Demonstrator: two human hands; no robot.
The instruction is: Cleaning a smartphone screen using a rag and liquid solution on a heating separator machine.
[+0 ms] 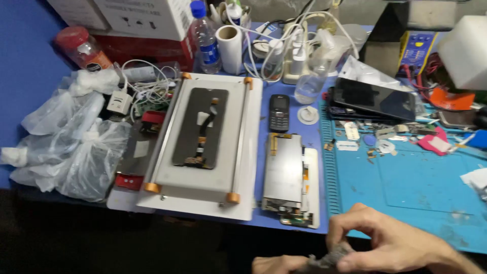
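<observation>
The grey wad [332, 258] sits between my two hands at the bottom edge of the view, just off the near edge of the blue mat [406, 187] and below the table's front. It looks crumpled and soft, like a rag or a lump of putty; I cannot tell which, since my fingers cover most of it. I judge it light and yielding, something that gives under a pinch rather than slipping or cracking, so it can be taken anywhere along its bulk with fingertips.

My right hand [385, 243] is curled narrow over the wad, thumb and fingers pinching its top. My left hand [276, 265] shows only as knuckles at the frame's edge, closed under the wad's other end.

Left of the mat lies an opened phone [290, 177], metal back up, with a small keypad phone [278, 112] beyond it. Further left of the mat stands a white separator machine [203, 147] carrying a dark screen panel [200, 127] with its flex cable up. Those panels I judge thin, stiff and fragile, best held by the edges. On the mat's far side rests a black phone [375, 99] among small loose parts. Far left of the mat are crumpled clear bags [76, 147], and behind them a bottle [204, 38].
</observation>
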